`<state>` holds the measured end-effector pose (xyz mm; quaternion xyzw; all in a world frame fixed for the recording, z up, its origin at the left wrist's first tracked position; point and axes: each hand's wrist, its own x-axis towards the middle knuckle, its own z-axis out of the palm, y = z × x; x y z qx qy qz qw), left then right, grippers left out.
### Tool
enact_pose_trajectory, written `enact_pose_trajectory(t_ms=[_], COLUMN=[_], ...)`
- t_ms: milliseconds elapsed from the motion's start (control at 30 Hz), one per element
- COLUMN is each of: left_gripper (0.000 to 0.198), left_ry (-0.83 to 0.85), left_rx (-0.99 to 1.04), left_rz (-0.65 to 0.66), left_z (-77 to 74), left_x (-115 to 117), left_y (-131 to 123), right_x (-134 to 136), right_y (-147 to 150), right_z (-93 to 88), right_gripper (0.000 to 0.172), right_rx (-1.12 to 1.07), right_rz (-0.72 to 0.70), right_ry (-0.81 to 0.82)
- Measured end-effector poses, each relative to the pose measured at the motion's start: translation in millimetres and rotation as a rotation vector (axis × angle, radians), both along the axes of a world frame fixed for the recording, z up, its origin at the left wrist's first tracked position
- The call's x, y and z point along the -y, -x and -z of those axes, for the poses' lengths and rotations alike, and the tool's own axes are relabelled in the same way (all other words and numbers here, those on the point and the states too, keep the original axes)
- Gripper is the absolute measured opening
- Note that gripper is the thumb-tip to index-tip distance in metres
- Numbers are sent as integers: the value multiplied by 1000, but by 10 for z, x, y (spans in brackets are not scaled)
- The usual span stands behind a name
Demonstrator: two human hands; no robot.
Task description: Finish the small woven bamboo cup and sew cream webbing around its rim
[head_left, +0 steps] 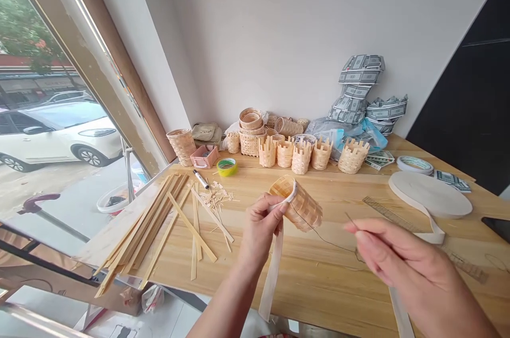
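Note:
My left hand [265, 218] pinches the rim of a small woven basket [308, 208], which lies tilted with its mouth towards the upper left. White fabric tape [273, 277] wraps part of that rim, and its loose end hangs below my fingers. To the right, my right hand [392, 253] holds a thin needle [349, 218] between thumb and fingertips, apart from the basket. A dark thread [329, 243] runs slack from the basket's rim towards my right hand.
Wood strips [147, 221] and scraps lie left, beside a marker [201, 179] and yellow-green tape [227, 167]. Several unfinished baskets [302, 158] line the back. A ruler [388, 212] and a large roll of white tape [430, 193] lie right. A window [59, 61] is at left.

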<state>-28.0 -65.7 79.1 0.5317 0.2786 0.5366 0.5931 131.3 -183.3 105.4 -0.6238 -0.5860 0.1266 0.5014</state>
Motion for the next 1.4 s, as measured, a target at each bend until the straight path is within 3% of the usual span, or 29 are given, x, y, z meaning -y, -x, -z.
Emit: enact_pose_trajectory(t_ms=[100, 300, 900, 1067, 1267, 1400], left_gripper=[17, 20, 13, 10, 10, 13], left_ry=[38, 112, 27, -124, -597, -749], left_rx=[25, 83, -23, -100, -352, -448], left_rz=[57, 96, 43, -24, -228, -266], left_z=[4, -16, -39, -60, -69, -30], left_x=[53, 121, 147, 155, 188, 229], left_y=[-31, -52, -57, -50, -17, -25], right_x=[-178, -277, -275, -275, -255, -233], right_y=[228, 364, 353, 355, 333, 316], right_z=[-109, -56, -35, -37, 27, 94], right_gripper=[17, 29, 27, 25, 20, 24], right_rx=[223, 486, 430, 400, 395, 392], right_rz=[19, 23, 14, 22, 68, 86], right_ry=[-61, -194, -227, -232, -165, -109])
